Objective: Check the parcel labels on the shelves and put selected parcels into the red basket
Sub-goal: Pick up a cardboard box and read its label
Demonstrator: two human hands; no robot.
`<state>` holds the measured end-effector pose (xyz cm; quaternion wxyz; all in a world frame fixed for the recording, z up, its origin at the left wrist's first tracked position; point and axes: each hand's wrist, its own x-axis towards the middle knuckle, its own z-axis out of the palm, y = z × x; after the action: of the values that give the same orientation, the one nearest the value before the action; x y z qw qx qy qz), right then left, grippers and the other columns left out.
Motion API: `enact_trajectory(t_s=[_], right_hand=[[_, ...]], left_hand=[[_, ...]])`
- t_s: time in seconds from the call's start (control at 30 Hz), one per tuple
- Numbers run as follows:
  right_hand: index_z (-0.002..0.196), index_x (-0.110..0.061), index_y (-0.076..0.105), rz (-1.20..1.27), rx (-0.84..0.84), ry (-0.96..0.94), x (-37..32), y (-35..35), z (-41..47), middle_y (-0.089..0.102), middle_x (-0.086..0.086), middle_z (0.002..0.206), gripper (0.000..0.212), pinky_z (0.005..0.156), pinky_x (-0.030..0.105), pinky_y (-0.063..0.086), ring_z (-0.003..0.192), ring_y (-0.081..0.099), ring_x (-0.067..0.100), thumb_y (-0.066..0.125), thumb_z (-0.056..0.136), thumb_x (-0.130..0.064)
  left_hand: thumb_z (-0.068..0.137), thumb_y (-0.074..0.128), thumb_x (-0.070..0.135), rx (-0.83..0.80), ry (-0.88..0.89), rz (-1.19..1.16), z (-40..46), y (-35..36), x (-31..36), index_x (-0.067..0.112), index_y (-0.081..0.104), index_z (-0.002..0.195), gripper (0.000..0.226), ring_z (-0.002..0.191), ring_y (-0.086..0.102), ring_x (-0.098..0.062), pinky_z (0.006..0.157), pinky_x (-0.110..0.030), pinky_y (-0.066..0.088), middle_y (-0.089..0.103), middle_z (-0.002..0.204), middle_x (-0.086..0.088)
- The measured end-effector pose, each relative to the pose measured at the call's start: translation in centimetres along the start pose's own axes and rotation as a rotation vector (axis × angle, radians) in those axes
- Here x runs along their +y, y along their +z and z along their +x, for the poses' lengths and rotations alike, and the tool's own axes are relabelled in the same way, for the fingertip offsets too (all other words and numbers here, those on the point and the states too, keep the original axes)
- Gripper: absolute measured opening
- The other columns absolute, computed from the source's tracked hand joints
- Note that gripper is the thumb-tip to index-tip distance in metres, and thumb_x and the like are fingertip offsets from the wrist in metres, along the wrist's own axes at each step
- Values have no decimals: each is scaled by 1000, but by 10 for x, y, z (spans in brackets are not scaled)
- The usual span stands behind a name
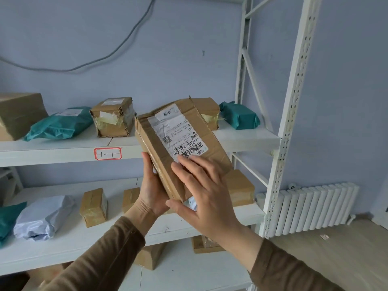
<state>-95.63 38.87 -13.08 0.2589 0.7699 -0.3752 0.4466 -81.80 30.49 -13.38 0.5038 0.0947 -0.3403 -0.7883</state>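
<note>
Two hands hold up one cardboard parcel [180,148], tilted before the shelves: the left hand [152,185] cups its lower edge, fingers curled behind, while the right hand [206,190] lies flat, fingers spread over its white label [178,133]. Beyond, more parcels sit on the upper shelf [63,150].

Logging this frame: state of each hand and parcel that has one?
held cardboard parcel: off the shelf, tilted, label facing the camera
left hand: grips the parcel's lower left edge
right hand: fingers flat on the label, thumb under the bottom edge
taped box: on the upper shelf, tape peeling, corners torn
</note>
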Motion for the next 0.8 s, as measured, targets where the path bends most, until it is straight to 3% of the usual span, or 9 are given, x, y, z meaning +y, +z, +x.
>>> enact_trajectory(t_s=[0.1, 0.17, 0.27, 0.37, 0.47, 0.53, 0.6, 0.7, 0.8], right_hand=[[148, -8, 53, 243, 7, 40, 10, -1, -3, 50, 2, 155, 48, 117, 47, 39, 147, 41, 21, 49, 104, -25], [150, -7, 46, 326, 100, 139, 19, 0, -2, 49, 2, 154, 49, 113, 47, 44, 146, 43, 19, 55, 102, -13], [157, -18, 30, 366, 170, 343, 33, -1, -3, 35, -6, 158, 77, 118, 48, 40, 150, 34, 17, 72, 93, -26], [156, -49, 20, 745, 54, 681, 38, -7, 1, 28, -21, 159, 100, 122, 48, 36, 151, 31, 5, 84, 80, -44], [148, -43, 39, 1090, -75, 902, 42, -8, 3, 57, -12, 147, 84, 113, 41, 48, 130, 60, 8, 84, 78, -29], [135, -33, 57, 1234, -140, 996, 48, -8, 2, 73, -7, 128, 59, 104, 33, 51, 122, 67, 15, 81, 81, -27], [125, -29, 66, 1324, -186, 1052, 54, -6, -2, 75, -2, 124, 49, 99, 34, 49, 123, 65, 22, 85, 79, -33], [133, -22, 64, 1412, -277, 1028, 63, -3, -10, 70, 8, 133, 80, 107, 44, 47, 128, 62, 28, 95, 63, -42], [140, -20, 58, 1411, -268, 1010, 67, 0, -16, 70, 9, 134, 99, 108, 45, 47, 128, 63, 28, 99, 53, -44]], left_hand=[[83, 30, 93, 32, 24, 24, 3, -7, 6, 12, 58, 148, 108, 140, 55, -36, 111, -54, 48, 54, 153, -20], [81, 32, 94, 59, 26, 54, 4, -13, 8, 16, 50, 154, 108, 143, 50, -37, 120, -58, 36, 52, 155, -18], [81, 31, 93, 80, 30, 88, 4, -15, 10, 20, 55, 150, 103, 136, 58, -36, 114, -58, 41, 60, 149, -16], [81, 31, 91, 108, 51, 109, 1, -12, 12, 21, 68, 138, 98, 128, 65, -35, 103, -57, 53, 65, 143, -15], [80, 31, 90, 117, 57, 163, 2, -13, 16, 23, 64, 140, 96, 127, 66, -34, 98, -55, 58, 66, 142, -14], [79, 33, 91, 145, 56, 219, 5, -17, 19, 25, 61, 144, 97, 130, 64, -35, 104, -55, 53, 64, 144, -14], [80, 32, 92, 159, 48, 291, 8, -21, 23, 24, 60, 145, 98, 130, 63, -36, 107, -54, 47, 64, 144, -15], [80, 30, 90, 145, 43, 430, 9, -19, 28, 24, 63, 141, 95, 125, 67, -36, 104, -53, 50, 68, 139, -15], [80, 34, 89, 131, 54, 622, 9, -11, 34, 29, 63, 139, 89, 127, 66, -33, 108, -53, 48, 70, 137, -9]])
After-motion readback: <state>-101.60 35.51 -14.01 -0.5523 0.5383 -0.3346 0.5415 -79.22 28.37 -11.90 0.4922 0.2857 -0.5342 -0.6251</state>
